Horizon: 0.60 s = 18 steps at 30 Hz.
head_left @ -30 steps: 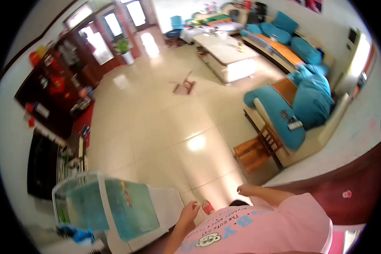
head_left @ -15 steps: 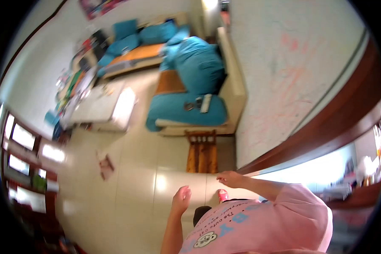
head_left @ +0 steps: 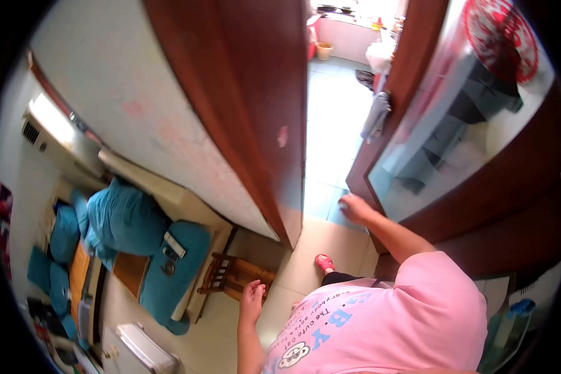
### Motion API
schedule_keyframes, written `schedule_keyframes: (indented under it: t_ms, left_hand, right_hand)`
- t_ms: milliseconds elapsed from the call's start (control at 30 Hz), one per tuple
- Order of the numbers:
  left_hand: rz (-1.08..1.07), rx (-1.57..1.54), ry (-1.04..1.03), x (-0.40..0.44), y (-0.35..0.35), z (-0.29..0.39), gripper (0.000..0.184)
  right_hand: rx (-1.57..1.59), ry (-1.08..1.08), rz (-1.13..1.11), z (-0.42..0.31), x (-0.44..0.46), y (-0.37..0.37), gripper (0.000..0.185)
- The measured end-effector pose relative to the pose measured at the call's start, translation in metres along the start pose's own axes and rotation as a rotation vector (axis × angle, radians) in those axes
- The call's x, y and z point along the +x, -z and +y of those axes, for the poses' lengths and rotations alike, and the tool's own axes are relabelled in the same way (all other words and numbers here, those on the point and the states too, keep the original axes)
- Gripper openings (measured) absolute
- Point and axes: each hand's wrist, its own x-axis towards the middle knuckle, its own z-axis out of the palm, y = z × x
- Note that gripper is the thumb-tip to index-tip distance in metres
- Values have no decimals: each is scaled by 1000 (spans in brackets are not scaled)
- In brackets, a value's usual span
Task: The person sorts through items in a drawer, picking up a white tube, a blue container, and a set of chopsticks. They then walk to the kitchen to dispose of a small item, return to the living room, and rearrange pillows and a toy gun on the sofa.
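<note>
My left hand (head_left: 251, 300) hangs open beside a small wooden chair (head_left: 237, 277), its fingers loosely bent and holding nothing. Out in front, my right hand (head_left: 355, 209) is slightly blurred; its fingers look loosely curled, with nothing visible in them. It is nearest the lower part of a brown door (head_left: 371, 165) with a glass panel (head_left: 442, 134). Whether the hand touches the door, I cannot tell. A grey cloth (head_left: 376, 117) hangs at the door's handle.
Ahead is a doorway with a brown frame (head_left: 249, 93) onto a bright tiled floor (head_left: 332, 124). Farther in stands a small yellowish bucket (head_left: 324, 51). To the left, a sofa with blue covers (head_left: 181, 249) bears a remote-like white object (head_left: 174, 244). A white table (head_left: 144, 348) is at lower left.
My view has turned right, from the living room to the doorway. The sofa and chair have shifted left in view. My right arm reaches farther forward, near the door.
</note>
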Motion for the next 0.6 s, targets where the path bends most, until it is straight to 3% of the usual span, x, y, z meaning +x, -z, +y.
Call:
schedule_keyframes:
  t_ms: [100, 233, 400, 567, 600]
  left_hand:
    - [-117, 26, -37, 25, -28, 18, 27]
    - [-153, 175, -56, 56, -73, 46, 28]
    - [-152, 224, -2, 107, -140, 67, 30]
    - [-182, 222, 0, 152, -199, 54, 37]
    - [-178, 249, -1, 153, -208, 59, 38]
  right_hand:
    - [13, -190, 258, 55, 14, 65, 28]
    - [-93, -194, 520, 121, 62, 141, 37]
    - [-4, -328, 512, 198, 169, 205, 60]
    - [-14, -180, 524, 255, 249, 231, 57]
    - [-31, -288, 428, 258, 260, 232, 54]
